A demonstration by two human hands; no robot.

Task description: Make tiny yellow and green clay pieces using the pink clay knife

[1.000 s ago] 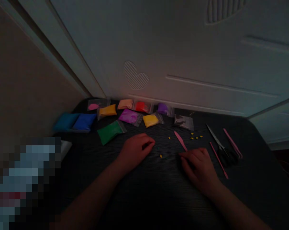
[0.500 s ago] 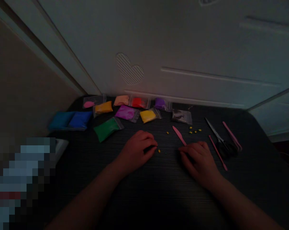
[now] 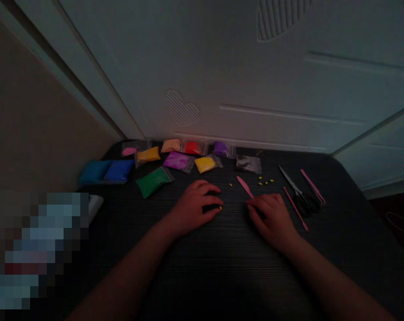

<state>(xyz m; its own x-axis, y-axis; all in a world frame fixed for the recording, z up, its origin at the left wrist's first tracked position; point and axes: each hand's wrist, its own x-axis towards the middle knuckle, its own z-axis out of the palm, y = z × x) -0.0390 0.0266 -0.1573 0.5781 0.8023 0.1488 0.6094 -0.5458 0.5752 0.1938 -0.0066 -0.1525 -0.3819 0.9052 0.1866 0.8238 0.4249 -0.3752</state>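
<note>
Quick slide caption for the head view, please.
Left hand at a tiny yellow piece, right hand at a pink knife, coloured packets beyond, on a dark table.

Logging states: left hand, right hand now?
Left hand: at small yellow piece; can't tell if pinched.
Right hand: curled at pink knife; can't tell if held.

Yellow bits (image 3: 272, 180), scissors (image 3: 298, 191), dark table (image 3: 205, 267)
</note>
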